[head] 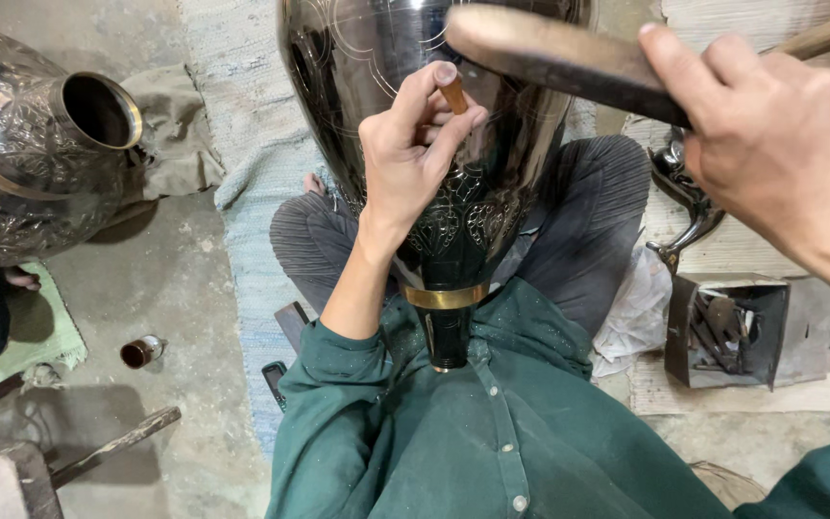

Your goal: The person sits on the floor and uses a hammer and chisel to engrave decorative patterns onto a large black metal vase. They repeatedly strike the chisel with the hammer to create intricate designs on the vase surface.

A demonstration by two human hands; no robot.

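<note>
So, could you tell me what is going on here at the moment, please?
A person in a green shirt sits cross-legged on a rug with a large dark polished metal vase resting in their lap. The left hand pinches a small brown chisel-like punch against the vase's engraved surface. The right hand holds a dark wooden-handled hammer raised above the punch. Another engraved metal vessel lies on the floor to the left, and a metal box of tools sits to the right.

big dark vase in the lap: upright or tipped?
Tipped. The vase lies in the lap, narrow banded neck toward the body, wide body pointing away.
</note>
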